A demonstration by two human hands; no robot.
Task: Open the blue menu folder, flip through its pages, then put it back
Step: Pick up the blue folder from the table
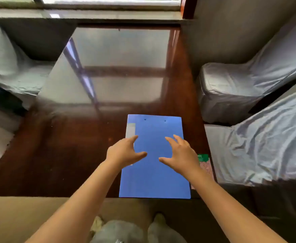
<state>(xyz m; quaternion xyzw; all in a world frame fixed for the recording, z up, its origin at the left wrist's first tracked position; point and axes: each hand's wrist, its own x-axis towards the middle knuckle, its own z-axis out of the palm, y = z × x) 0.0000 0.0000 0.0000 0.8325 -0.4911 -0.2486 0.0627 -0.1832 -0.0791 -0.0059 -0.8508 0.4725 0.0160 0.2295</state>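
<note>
Blue menu folder (154, 172) is closed, lying flat at the near edge of the worktop (64, 155), right of centre, long side running away from us. Pale label strip on its left edge, two small holes near its far edge. Our left hand (124, 151) is over the folder's left edge, fingers spread wide, holding nothing. Our right hand (180, 155) is over the right half, also spread wide and empty. We can't tell if either palm actually touches the cover. A green and pink card (204, 161) sticks out from under the folder's right edge, partly hidden by the right wrist. Worktop is glossy dark wood and mirrors a window. Cloth-covered chairs (249, 88) stand along the right side, another on the far left.
</note>
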